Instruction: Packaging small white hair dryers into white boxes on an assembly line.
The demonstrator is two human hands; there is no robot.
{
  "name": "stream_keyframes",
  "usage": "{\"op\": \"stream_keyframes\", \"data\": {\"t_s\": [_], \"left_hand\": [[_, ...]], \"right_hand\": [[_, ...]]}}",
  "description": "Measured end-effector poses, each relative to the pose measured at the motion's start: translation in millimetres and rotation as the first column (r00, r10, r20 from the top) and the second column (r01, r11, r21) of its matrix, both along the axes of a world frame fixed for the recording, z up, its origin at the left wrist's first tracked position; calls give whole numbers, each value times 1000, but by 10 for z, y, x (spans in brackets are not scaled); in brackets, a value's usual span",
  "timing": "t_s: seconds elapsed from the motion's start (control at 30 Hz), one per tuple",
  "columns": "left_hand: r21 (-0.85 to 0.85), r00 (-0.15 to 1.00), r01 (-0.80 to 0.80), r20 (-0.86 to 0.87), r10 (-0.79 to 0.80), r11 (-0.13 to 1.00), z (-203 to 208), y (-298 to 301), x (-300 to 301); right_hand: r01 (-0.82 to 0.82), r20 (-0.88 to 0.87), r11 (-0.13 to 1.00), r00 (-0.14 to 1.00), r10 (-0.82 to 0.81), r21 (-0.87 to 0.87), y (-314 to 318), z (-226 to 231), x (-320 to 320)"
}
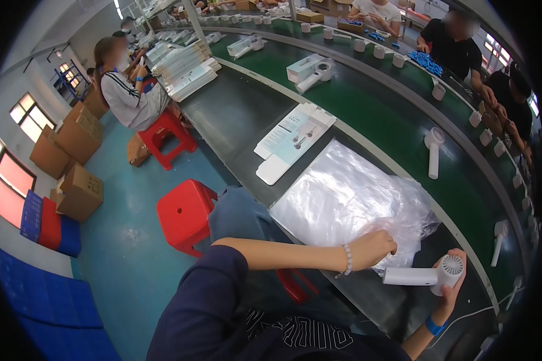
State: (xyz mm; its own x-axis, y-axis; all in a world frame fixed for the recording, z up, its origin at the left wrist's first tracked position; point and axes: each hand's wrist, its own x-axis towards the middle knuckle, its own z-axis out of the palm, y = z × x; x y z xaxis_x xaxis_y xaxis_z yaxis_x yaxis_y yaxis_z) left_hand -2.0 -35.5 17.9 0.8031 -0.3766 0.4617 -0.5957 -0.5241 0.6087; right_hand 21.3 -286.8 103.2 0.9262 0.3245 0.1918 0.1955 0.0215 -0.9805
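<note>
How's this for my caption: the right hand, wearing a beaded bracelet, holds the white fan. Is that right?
Not quite: the head view shows the right hand wearing a blue wristband instead. It does hold the white fan.

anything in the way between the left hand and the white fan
Nothing visible stands in the way: the white fan is in the right hand, its handle end on the side nearest the left hand, which is over the clear plastic bags.
</note>
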Motion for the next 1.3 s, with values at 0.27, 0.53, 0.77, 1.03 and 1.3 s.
{"op": "stream_keyframes", "data": {"t_s": [0.27,0.53,0.77,1.03,1.3], "left_hand": [[94,998,-66,-4,67,993,255,-14,-121],[174,997,-66,59,57,983,279,9,-109],[44,997,63,-45,-61,997,474,106,2],[-258,946,175,-223,-234,950,569,115,51],[-372,906,271,-214,-366,888,713,-7,32]], "right_hand": [[201,235,911,965,-120,-361,-8,-6,-125],[292,236,933,941,-241,-209,295,-67,-272],[413,240,881,902,-359,-232,239,24,-338],[447,182,878,890,-418,-170,313,19,-482],[380,-189,907,919,-347,180,624,87,-638]]}}
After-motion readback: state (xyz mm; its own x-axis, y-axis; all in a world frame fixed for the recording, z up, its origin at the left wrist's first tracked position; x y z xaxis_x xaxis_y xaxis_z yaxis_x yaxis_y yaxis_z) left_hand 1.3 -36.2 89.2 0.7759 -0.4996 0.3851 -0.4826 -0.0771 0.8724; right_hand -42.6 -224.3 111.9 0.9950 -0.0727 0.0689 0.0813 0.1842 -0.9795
